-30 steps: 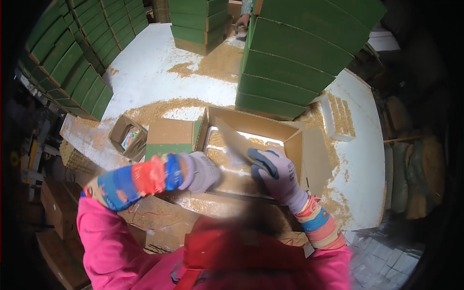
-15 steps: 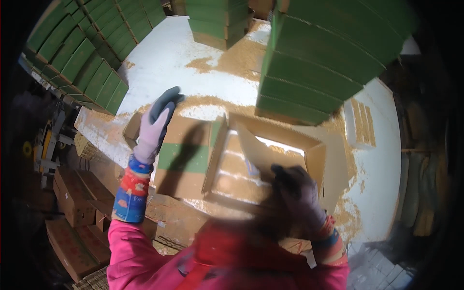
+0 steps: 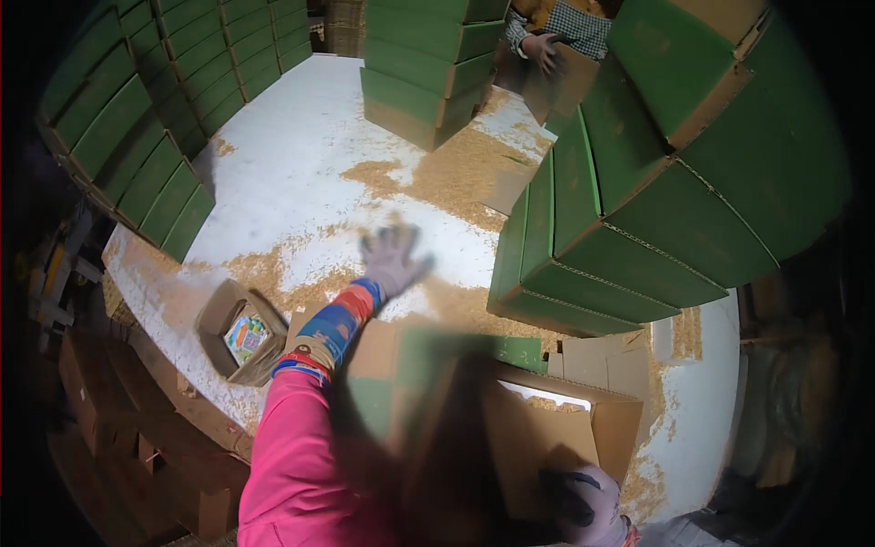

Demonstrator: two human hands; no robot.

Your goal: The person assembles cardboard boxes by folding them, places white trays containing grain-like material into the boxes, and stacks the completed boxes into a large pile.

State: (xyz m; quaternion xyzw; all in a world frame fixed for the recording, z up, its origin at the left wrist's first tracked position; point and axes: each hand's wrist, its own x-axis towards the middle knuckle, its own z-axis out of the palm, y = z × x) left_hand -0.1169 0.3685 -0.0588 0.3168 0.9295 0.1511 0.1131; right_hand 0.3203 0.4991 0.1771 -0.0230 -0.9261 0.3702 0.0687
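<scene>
My left hand [image 3: 395, 260], in a pale glove with dark fingertips, stretches forward over the white table [image 3: 310, 118]. Its fingers are spread and hold nothing. At the lower right, my right hand [image 3: 591, 506] has its dark-gloved fingers curled at the edge of a brown cardboard sheet [image 3: 533, 442]. That sheet lies tilted in an open cardboard box [image 3: 618, 428]. Past the sheet's far edge shows a strip of white tray [image 3: 542, 398] with a tan, crumbly filling. Shadow hides the box's left part.
Green carton stacks stand at left [image 3: 114, 118], middle [image 3: 424, 73] and right [image 3: 656, 228]. A small open carton [image 3: 219, 324] holds printed cards [image 3: 248, 337]. Sawdust-like bits [image 3: 456, 173] litter the table. Beyond, another person's gloved hand [image 3: 544, 52] touches a cardboard panel [image 3: 567, 87].
My left hand has swung right and forward over the table, fingers spreading. The view has shifted, so the box sits lower, my right hand still at the sheet. Another person's hand has come into view.
</scene>
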